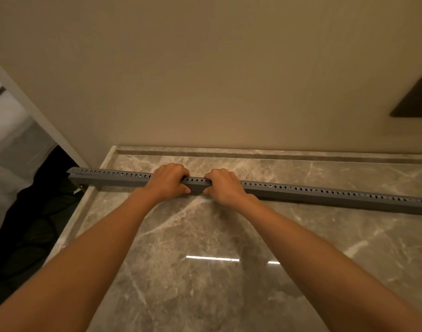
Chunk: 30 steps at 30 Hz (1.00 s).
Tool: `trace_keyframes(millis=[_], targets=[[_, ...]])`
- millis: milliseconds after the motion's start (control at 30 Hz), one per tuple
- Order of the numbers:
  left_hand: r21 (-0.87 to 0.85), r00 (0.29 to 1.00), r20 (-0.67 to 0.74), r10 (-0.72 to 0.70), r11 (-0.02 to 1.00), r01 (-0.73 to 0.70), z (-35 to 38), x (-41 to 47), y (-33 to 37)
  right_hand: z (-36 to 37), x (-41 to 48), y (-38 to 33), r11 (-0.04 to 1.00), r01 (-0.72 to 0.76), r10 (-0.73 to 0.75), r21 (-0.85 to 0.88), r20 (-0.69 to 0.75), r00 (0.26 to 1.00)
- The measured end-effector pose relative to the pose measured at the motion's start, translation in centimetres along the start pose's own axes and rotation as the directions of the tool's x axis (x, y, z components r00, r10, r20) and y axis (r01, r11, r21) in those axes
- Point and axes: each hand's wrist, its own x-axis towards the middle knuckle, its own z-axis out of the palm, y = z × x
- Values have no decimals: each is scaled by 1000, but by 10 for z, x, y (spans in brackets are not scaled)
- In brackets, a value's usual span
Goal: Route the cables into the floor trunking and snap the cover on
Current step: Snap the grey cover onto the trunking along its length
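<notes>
Grey slotted trunking (325, 195) lies flat on the marble floor (205, 248), parallel to the wall (205, 80) but off it, with its left end overhanging the floor edge. Left hand (168, 180) and right hand (223, 185) sit close together, fingers curled over the far edge and thumbs on the near face, clamping it. Probably thin plastic: light, stiff lengthwise, side walls flexy, likely to skate on polished stone (cables not visible, cover state unclear). Best held across the top, working along in short steps. Dark plate (416, 97) on the wall at right.
</notes>
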Motion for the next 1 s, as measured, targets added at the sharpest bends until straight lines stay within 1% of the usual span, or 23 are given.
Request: trace_keyframes(millis=[133, 300, 400, 600, 700, 833, 1000], targets=[[-6, 1000, -1, 29, 1000, -29, 1, 0, -1, -2, -2, 0, 1000, -13, 13, -6, 16, 1000], [-155, 996, 29, 84, 985, -79, 0, -2, -12, -4, -2, -9, 998, -57, 58, -26, 44, 997], [-177, 992, 43, 119, 978, -110, -6, -5, -31, 2, 2, -23, 996, -88, 88, -3, 30, 996], [-129, 994, 43, 104, 987, -97, -18, -13, -86, 20, 19, -63, 994, -106, 106, 37, 12, 994], [-95, 988, 26, 152, 984, -149, -16, -14, -98, 27, 25, -80, 992, -122, 122, 27, -21, 992], [38, 979, -11, 201, 979, -201, -10, -16, -96, 30, 26, -85, 984, -173, 175, 33, -86, 981], [184, 958, -40, 283, 945, -271, -7, -16, -95, 32, 24, -90, 981, -196, 195, -2, -118, 974]])
